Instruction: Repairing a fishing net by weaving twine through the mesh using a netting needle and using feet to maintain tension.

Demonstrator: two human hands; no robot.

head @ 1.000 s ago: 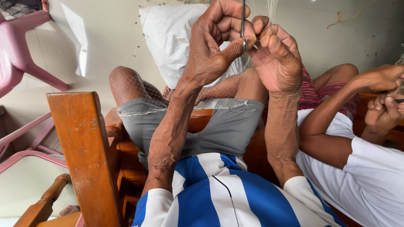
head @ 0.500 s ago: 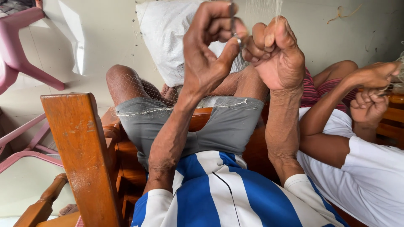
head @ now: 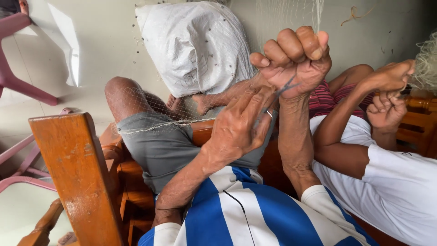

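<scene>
Fishing net (head: pixel 291 18) gripped at frame centre.
Right hand (head: pixel 296 61) is fisted on net strands; left hand (head: pixel 241 125) is pinched just below, knee-side room left.

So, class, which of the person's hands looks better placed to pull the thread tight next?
Probably the right hand: it is raised and clenched in a fist around the dark thread. The left hand sits lower, its fingers pressed beside the right wrist, their grip unclear.

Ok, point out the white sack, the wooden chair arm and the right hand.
white sack (head: pixel 195 43), head view, middle of its front
wooden chair arm (head: pixel 75 159), head view, flat side
right hand (head: pixel 296 59), head view, knuckles
</scene>
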